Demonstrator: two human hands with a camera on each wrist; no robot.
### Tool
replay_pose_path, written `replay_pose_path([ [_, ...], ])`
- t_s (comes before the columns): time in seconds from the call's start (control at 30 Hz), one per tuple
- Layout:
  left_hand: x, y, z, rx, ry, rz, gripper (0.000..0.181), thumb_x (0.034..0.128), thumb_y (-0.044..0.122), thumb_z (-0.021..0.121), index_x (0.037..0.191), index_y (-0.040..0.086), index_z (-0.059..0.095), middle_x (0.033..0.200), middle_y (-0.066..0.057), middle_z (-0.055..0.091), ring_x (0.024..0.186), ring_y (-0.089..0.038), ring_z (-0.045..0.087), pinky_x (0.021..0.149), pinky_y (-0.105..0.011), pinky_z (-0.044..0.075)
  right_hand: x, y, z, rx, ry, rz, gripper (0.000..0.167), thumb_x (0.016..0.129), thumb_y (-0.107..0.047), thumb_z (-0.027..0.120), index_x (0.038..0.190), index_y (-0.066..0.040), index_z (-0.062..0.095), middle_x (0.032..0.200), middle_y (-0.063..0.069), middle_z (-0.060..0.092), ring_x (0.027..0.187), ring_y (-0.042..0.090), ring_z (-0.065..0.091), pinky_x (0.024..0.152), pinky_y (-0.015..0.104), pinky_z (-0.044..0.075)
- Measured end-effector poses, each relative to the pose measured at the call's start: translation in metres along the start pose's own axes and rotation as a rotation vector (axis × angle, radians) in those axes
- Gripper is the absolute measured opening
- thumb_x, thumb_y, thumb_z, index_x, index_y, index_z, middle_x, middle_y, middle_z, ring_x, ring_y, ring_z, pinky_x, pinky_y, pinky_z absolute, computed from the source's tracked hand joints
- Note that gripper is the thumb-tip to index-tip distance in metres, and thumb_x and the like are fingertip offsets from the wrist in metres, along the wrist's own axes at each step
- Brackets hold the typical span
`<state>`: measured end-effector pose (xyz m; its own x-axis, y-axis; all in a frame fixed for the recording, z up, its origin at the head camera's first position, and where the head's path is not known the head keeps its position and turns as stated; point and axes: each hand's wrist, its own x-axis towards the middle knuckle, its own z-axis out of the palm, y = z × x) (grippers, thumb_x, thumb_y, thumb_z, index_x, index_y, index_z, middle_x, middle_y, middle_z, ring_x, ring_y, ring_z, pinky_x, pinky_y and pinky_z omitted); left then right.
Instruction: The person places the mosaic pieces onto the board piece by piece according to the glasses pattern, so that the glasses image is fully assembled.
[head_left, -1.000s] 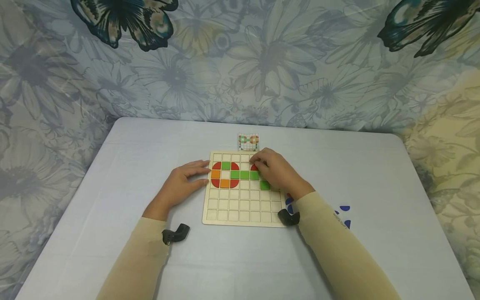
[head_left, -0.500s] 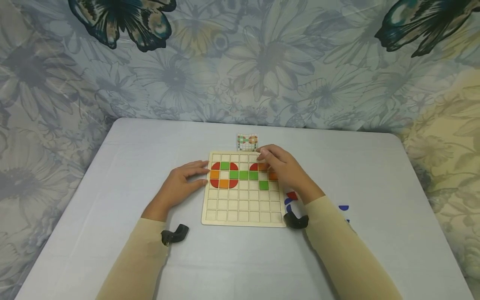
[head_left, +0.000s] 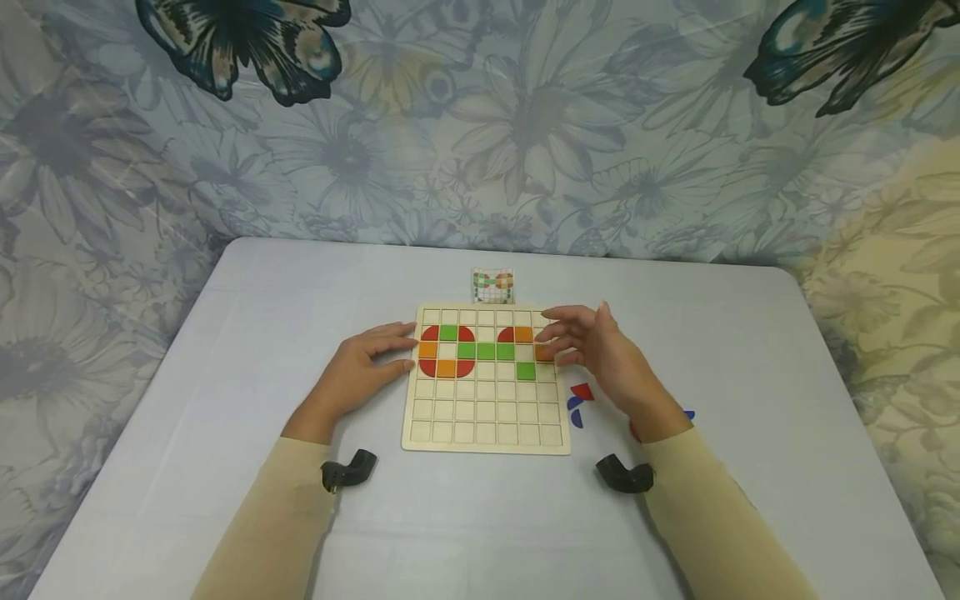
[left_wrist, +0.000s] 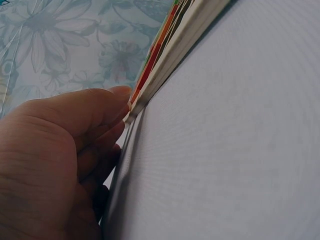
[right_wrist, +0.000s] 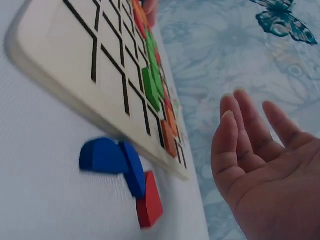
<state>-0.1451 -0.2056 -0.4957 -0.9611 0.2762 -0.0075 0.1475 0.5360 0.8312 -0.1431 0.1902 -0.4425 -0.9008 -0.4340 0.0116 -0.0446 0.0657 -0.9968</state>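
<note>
While tiles [head_left: 486, 351] stayed, right fingers [right_wrist: 226, 142] withdrew.

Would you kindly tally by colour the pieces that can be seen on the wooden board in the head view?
Red pieces: 5
Green pieces: 5
Orange pieces: 4
Total: 14 visible on the wooden board; the right hand covers part of its right side.
</note>
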Motion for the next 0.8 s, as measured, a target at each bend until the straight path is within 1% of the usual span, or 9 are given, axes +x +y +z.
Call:
replay_pose_path([
  [0.07, 0.000, 0.000, 0.000, 0.000, -0.001, -0.001, 0.038, 0.0977, 0.018, 0.085, 0.135, 0.014, 0.080, 0.156, 0.010, 0.060, 0.153, -0.020, 0.044, 0.127, -0.052, 0.030, -0.006, 0.001, -0.004, 0.025, 0.003, -0.008, 0.090, 0.114, -0.066, 0.016, 0.156, 0.008, 0.046, 0.133, 0.029, 0.060, 0.123, 0.054, 0.056, 0.100, 0.045, 0.053],
  [0.13, 0.000, 0.000, 0.000, 0.004, -0.001, 0.000, 0.038, 0.0977, 0.018, 0.085, 0.135, 0.014, 0.079, 0.156, 0.010, 0.059, 0.153, -0.020, 0.043, 0.127, -0.052, 0.030, -0.012, 0.002, -0.008, 0.028, 0.011, -0.008, 0.088, 0.115, -0.065, 0.016, 0.156, 0.008, 0.046, 0.134, 0.029, 0.060, 0.124, 0.052, 0.055, 0.101, 0.043, 0.053],
  [0.27, 0.000, -0.001, 0.000, 0.008, 0.000, 0.002, 0.038, 0.0978, 0.018, 0.085, 0.135, 0.015, 0.079, 0.156, 0.010, 0.059, 0.153, -0.021, 0.043, 0.127, -0.053, 0.030, -0.024, 0.007, -0.015, 0.000, 0.030, 0.009, 0.082, 0.115, -0.062, 0.017, 0.156, 0.001, 0.049, 0.135, 0.028, 0.059, 0.124, 0.046, 0.056, 0.099, 0.039, 0.054],
  [0.37, 0.000, -0.002, 0.000, 0.005, -0.002, 0.004, 0.038, 0.0978, 0.019, 0.085, 0.135, 0.015, 0.080, 0.156, 0.011, 0.059, 0.153, -0.020, 0.043, 0.127, -0.053, 0.029, -0.032, 0.012, -0.019, -0.019, 0.044, 0.018, 0.078, 0.116, -0.060, 0.017, 0.155, -0.003, 0.052, 0.136, 0.030, 0.059, 0.124, 0.046, 0.055, 0.099, 0.038, 0.055],
  [0.43, 0.000, -0.003, 0.000, 0.003, -0.001, 0.006, 0.038, 0.0978, 0.019, 0.085, 0.135, 0.015, 0.080, 0.156, 0.011, 0.059, 0.153, -0.020, 0.043, 0.127, -0.053, 0.030, -0.037, 0.016, -0.022, -0.024, 0.060, 0.021, 0.076, 0.116, -0.059, 0.016, 0.154, -0.003, 0.052, 0.136, 0.031, 0.058, 0.124, 0.046, 0.056, 0.100, 0.038, 0.056],
  [0.5, 0.000, -0.003, 0.000, 0.001, 0.000, 0.008, 0.038, 0.0977, 0.019, 0.085, 0.135, 0.015, 0.080, 0.156, 0.011, 0.059, 0.153, -0.020, 0.044, 0.127, -0.053, 0.030, -0.041, 0.018, -0.024, -0.035, 0.077, 0.025, 0.076, 0.117, -0.056, 0.016, 0.155, 0.000, 0.051, 0.136, 0.033, 0.058, 0.124, 0.046, 0.056, 0.101, 0.038, 0.055],
  [0.63, 0.000, -0.003, 0.000, 0.003, 0.002, 0.006, 0.038, 0.0977, 0.019, 0.085, 0.135, 0.015, 0.079, 0.156, 0.011, 0.060, 0.153, -0.020, 0.044, 0.127, -0.053, 0.030, -0.049, 0.023, -0.029, -0.099, 0.107, 0.055, 0.073, 0.118, -0.050, 0.017, 0.158, 0.004, 0.045, 0.137, 0.029, 0.060, 0.123, 0.041, 0.059, 0.101, 0.033, 0.054],
  [0.73, 0.000, -0.002, 0.000, 0.003, 0.000, 0.001, 0.038, 0.0977, 0.019, 0.085, 0.135, 0.015, 0.079, 0.156, 0.010, 0.059, 0.153, -0.020, 0.044, 0.127, -0.053, 0.030, -0.054, 0.026, -0.031, -0.162, 0.101, 0.092, 0.066, 0.119, -0.045, 0.022, 0.160, 0.003, 0.043, 0.138, 0.023, 0.061, 0.123, 0.038, 0.059, 0.101, 0.027, 0.053],
  [0.8, 0.000, -0.001, 0.000, 0.004, -0.003, -0.001, 0.038, 0.0977, 0.019, 0.085, 0.135, 0.014, 0.079, 0.156, 0.010, 0.059, 0.153, -0.020, 0.043, 0.127, -0.053, 0.030, -0.057, 0.029, -0.033, -0.193, 0.081, 0.100, 0.061, 0.120, -0.039, 0.027, 0.160, 0.003, 0.044, 0.140, 0.022, 0.061, 0.124, 0.039, 0.058, 0.102, 0.025, 0.052],
])
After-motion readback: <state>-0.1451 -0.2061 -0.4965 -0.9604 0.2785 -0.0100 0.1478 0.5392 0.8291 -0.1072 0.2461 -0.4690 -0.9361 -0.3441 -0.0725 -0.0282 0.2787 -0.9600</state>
